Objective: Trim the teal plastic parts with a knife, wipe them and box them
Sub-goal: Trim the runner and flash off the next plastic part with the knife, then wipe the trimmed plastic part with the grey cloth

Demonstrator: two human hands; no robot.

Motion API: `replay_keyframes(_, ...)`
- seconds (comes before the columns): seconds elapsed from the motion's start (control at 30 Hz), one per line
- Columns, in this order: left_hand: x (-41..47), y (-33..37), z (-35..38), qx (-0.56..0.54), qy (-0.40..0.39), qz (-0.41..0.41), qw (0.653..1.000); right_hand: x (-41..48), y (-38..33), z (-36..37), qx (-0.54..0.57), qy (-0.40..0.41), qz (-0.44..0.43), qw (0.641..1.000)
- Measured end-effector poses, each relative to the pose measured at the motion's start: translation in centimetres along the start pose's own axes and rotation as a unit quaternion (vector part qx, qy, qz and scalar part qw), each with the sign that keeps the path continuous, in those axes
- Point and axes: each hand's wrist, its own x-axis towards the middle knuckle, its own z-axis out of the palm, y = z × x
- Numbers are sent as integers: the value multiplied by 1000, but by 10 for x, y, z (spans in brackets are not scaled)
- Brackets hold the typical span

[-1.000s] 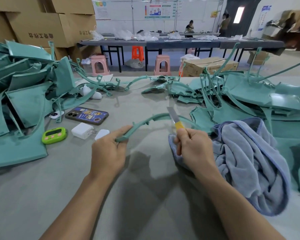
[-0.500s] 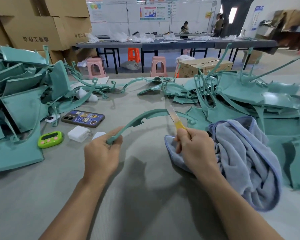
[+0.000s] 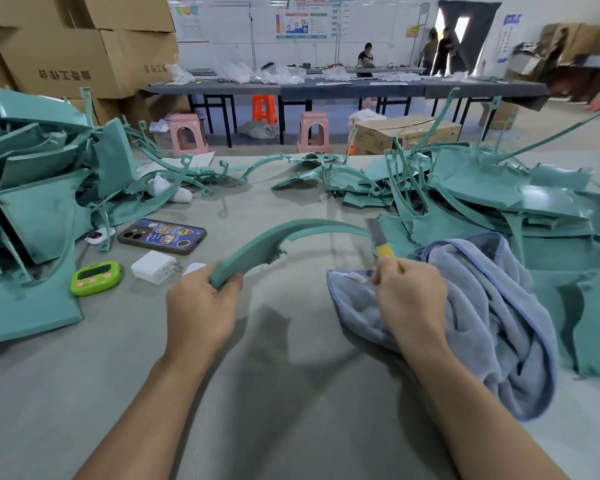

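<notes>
My left hand (image 3: pixel 201 306) grips the near end of a curved teal plastic strip (image 3: pixel 274 235), which arcs up and to the right above the table. My right hand (image 3: pixel 409 299) holds a yellow-handled knife (image 3: pixel 381 242), blade pointing up, its tip close to the strip's far end. The same hand also holds a blue towel (image 3: pixel 492 306) that drapes down to the right. Teal plastic parts lie in a pile on the left (image 3: pixel 39 202) and another pile on the right (image 3: pixel 499 195).
A phone (image 3: pixel 161 236), a white charger (image 3: pixel 155 266) and a green timer (image 3: pixel 96 278) lie on the grey table (image 3: pixel 291 393) left of my hands. Cardboard boxes (image 3: pixel 66 60) stand at back left, one box (image 3: pixel 406 133) behind the table. People stand by far tables.
My left hand has turned the curved strip, so its broad face now shows, and lifted it slightly. The knife has shifted right along the strip toward its far end.
</notes>
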Motion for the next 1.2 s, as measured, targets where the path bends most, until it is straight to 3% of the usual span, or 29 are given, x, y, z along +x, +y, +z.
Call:
replay_keyframes(0.1,8,0,-2,-26,68,-78,994,4,7,-4,-20,-3,-4,1000)
replay_keyframes(0.2,14,0,-5,-117,129,-154,973,-11,-2,5,-24,-175,-54,983)
replay_keyframes(0.27,15,2,-9,-215,155,-173,949,-22,-6,14,-80,-246,-91,962)
replay_keyframes(0.37,14,7,-13,-296,167,-154,928,-26,-10,15,-145,-198,-110,963)
replay_keyframes(0.47,9,14,-11,-281,143,-101,943,-11,-7,-8,-144,-18,-109,983)
replay_keyframes(0.53,3,18,-7,-265,106,-75,955,5,2,-26,-213,97,-125,964)
replay_keyframes(0.57,0,20,-5,-259,87,-71,959,11,9,-33,-279,100,-118,948)
replay_keyframes(0.7,-7,27,3,-248,41,-60,966,16,21,-39,-476,-85,-80,872)
replay_keyframes(0.77,-10,31,7,-255,22,-68,964,16,15,-37,-438,-88,-119,887)
replay_keyframes(0.87,-13,35,11,-272,-4,-102,957,11,-2,-38,-210,-1,-189,959)
replay_keyframes(0.93,-15,40,12,-301,-33,-120,945,-6,-21,-34,-100,57,-285,951)
replay_keyframes(1.03,-21,53,14,-388,-136,-141,901,-46,-49,-8,-45,20,-382,923)
replay_keyframes(1.1,-25,58,19,-394,-185,-175,883,-62,-64,17,-4,-11,-384,923)
replay_keyframes(1.2,-27,53,23,-448,-195,-242,838,-60,-74,46,64,-89,-294,950)
